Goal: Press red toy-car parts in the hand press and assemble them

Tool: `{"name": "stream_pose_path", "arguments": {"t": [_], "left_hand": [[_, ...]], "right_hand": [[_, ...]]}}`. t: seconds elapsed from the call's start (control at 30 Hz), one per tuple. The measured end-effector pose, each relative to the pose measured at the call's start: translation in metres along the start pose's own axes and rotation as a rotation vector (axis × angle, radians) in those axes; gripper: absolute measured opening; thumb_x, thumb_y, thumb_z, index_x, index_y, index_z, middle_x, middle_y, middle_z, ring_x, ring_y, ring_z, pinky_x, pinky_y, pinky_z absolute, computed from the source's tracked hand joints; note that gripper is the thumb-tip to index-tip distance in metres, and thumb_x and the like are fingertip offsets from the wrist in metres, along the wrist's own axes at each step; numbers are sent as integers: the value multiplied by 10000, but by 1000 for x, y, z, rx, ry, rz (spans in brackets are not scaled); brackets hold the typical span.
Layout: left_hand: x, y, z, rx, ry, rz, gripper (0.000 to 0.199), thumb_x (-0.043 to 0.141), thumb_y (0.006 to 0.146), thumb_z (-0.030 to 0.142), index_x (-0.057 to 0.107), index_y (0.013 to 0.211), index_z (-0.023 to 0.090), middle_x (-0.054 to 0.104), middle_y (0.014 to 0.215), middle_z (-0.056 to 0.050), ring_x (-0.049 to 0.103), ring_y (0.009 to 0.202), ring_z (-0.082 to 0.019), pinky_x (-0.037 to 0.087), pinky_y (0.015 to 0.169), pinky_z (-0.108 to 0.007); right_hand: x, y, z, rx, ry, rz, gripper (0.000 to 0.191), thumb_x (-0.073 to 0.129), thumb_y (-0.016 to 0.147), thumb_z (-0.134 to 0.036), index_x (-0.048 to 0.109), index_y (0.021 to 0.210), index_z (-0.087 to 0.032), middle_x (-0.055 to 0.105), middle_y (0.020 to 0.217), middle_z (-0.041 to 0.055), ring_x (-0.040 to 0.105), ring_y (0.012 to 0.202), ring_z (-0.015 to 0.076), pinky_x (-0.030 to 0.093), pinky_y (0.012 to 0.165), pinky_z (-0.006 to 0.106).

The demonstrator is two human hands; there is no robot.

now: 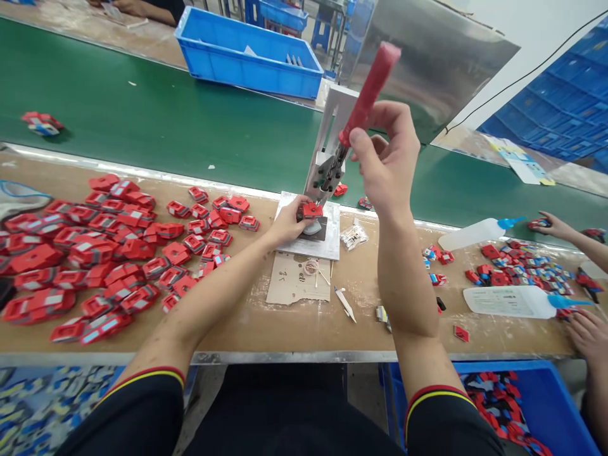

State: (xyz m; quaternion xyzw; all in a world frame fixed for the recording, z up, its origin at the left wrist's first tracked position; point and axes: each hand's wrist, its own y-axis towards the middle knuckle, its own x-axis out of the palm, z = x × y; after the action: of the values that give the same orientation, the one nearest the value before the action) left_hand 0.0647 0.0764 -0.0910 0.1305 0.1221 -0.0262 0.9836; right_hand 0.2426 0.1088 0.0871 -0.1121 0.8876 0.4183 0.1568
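Note:
My left hand [287,221] is closed on a red plastic part [312,210] at the base of a metal hand press [327,152]. The part lies over a round light piece on the press's dark block. Up and to the right, my right hand [389,152] has its fingers wrapped round the lower end of the press's red lever [373,88], which slants up to the right. Below the press's metal base plate [332,237] lies a piece of cardboard [294,285] with handwriting, a small ring and thin sticks on it.
Many red parts [118,253] are heaped at the left. A small plastic bag [354,235] and a white pen [345,304] lie nearby. White bottles [508,301], more parts and another person's hands are at the right. Behind runs a green conveyor [156,126], with a blue bin [251,63] beyond.

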Motion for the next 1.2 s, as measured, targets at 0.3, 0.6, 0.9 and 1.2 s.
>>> {"name": "stream_pose_path", "arguments": {"t": [0.3,0.6,0.9,1.2], "left_hand": [[3,-4,7,27,-26,18,395,717,825,165,551,1179,219,736,1136,-71,722,991,-210,581,988,-412],[6,-6,10,18,-48,55,383,728,811,182,562,1155,214,745,1053,-51,729,957,-204,579,939,-361],[6,-9,10,24,-20,55,384,699,822,188,580,1187,213,748,1037,-45,719,931,-198,572,904,-343],[6,-8,4,55,11,51,422,723,792,197,581,1190,201,756,1028,-51,722,920,-211,575,894,-346]], "right_hand": [[8,-79,-29,69,-69,-78,220,653,966,-321,703,1176,-368,636,1125,46,631,897,199,592,657,358],[33,-112,-18,526,314,-113,414,563,955,-673,504,1173,-326,684,1101,62,720,925,219,601,650,356],[34,-110,-31,801,471,-320,532,785,827,-659,493,1056,-279,718,790,-20,681,574,137,445,430,246],[57,-118,15,708,227,-258,508,711,833,-689,567,1042,-249,730,1075,51,617,536,106,431,436,275]]}}
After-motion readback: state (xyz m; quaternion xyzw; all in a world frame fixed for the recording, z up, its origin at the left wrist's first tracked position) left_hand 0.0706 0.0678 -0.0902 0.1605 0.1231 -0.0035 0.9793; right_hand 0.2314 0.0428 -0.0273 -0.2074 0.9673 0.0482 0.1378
